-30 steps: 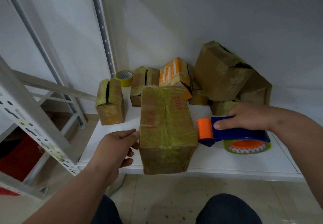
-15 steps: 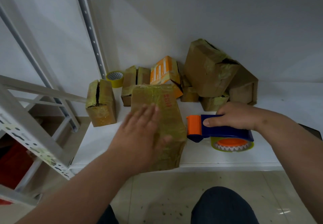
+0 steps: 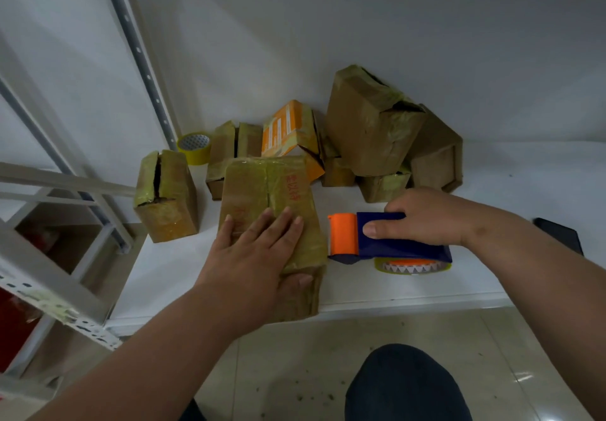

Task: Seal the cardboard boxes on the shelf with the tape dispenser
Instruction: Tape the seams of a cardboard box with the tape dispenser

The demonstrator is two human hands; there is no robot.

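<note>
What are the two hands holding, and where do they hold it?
The right hand grips the tape dispenser by its blue body, thumb along the side. The left hand holds nothing; it lies flat on the taped cardboard box.

A single head-worn view is given, looking forward and down from close above the near edge of the white shelf (image 3: 410,292); the far wall is seen, apparently wide-angle bent.

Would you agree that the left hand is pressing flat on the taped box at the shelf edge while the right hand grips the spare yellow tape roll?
Not quite: the head view shows the right hand gripping the blue and orange tape dispenser, not the yellow tape roll, which sits untouched at the back. The left hand does press flat on the taped box.
</note>
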